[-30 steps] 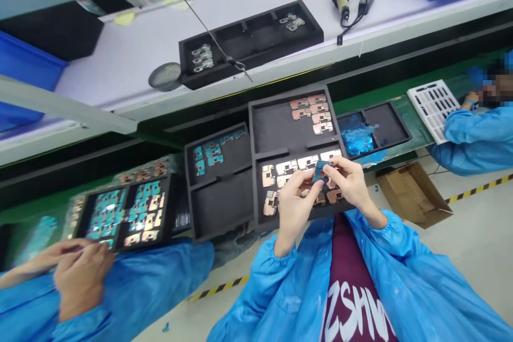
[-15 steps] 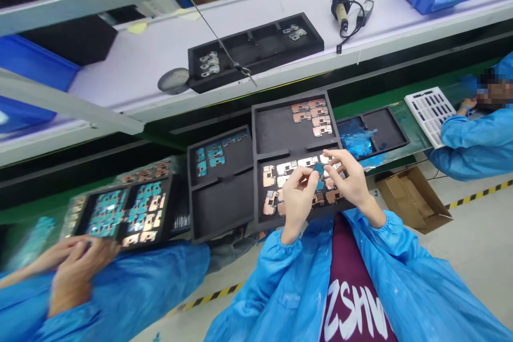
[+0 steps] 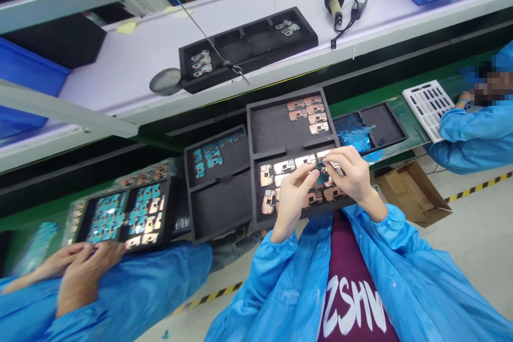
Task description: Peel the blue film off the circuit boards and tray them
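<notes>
Both my hands are over the near half of a black tray that holds rows of small copper and silver circuit-board-shaped plates. Between my fingertips is a small blue-filmed plate, partly covered by the fingers. My left hand closes thumb and finger on its left side. From the right, my right hand pinches at its upper edge. In the far half of the tray lie several copper plates.
Left of my tray stands another black tray with blue-filmed plates in its far half. A co-worker's hands work at a filled tray farther left. On the right, a black tray holds blue film scraps. Above runs a white shelf.
The fingers have shifted slightly around the blue-filmed plate, which now shows less between them. The whole view has moved a little.
</notes>
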`<state>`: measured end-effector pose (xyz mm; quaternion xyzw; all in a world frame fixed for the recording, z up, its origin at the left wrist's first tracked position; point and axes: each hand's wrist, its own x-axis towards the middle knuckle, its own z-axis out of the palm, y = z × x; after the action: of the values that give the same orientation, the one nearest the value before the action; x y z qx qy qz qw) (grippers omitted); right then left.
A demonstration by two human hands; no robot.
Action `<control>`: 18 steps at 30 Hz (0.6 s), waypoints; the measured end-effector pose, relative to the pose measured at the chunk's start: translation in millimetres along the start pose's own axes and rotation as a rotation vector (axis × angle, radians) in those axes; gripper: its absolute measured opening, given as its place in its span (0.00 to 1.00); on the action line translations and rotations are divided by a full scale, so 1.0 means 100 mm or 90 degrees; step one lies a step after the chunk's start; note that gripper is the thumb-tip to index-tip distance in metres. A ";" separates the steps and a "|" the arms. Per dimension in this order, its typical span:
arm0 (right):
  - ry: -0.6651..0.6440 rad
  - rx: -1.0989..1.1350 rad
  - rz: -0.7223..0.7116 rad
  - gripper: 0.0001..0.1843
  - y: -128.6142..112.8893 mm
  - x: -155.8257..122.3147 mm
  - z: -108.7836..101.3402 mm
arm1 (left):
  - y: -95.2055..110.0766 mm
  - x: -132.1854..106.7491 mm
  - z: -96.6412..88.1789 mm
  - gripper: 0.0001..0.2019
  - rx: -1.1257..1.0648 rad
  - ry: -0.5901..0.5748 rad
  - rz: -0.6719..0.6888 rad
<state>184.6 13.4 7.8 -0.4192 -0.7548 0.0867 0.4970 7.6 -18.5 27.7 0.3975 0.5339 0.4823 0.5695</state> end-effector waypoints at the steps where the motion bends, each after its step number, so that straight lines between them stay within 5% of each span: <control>1: -0.011 -0.009 -0.029 0.07 0.01 -0.01 -0.01 | -0.01 0.02 -0.01 0.19 -0.055 -0.011 -0.045; 5: -0.051 0.013 -0.107 0.09 -0.01 -0.05 -0.06 | -0.05 0.09 -0.10 0.24 -0.239 -0.031 -0.181; 9: -0.054 0.053 -0.142 0.10 -0.11 -0.07 -0.09 | -0.02 0.12 -0.25 0.21 -0.267 -0.007 -0.210; 14: -0.012 0.091 -0.145 0.12 -0.15 -0.19 -0.06 | 0.19 0.31 -0.46 0.21 -0.136 0.019 -0.160; 18: 0.116 0.143 0.013 0.08 0.09 -0.36 -0.05 | 0.41 0.90 -0.61 0.21 0.072 0.050 -0.041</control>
<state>199.5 -8.2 -18.8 -0.3747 -0.6876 0.1374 0.6066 -61.4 74.2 39.8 0.3924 0.5948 0.4483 0.5396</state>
